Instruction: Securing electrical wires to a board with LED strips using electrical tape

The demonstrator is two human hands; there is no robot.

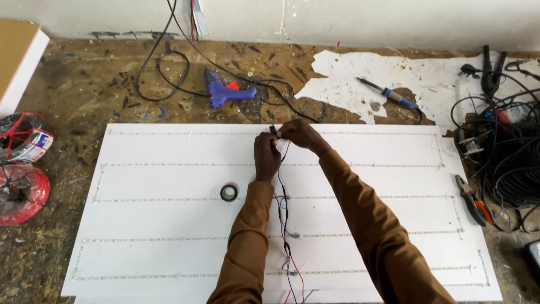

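A thin bundle of black and red wires is seen running from the near edge of the white board straight away toward the hands, its long axis near to far. Its far end is pinched between both hands: the left hand is clenched on it just below, the right hand grips the small black tip. A roll of black tape lies just left.

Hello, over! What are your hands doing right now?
Left hand and right hand pinch thin wires together over white board. Tape roll beside left wrist. Nothing in the way.
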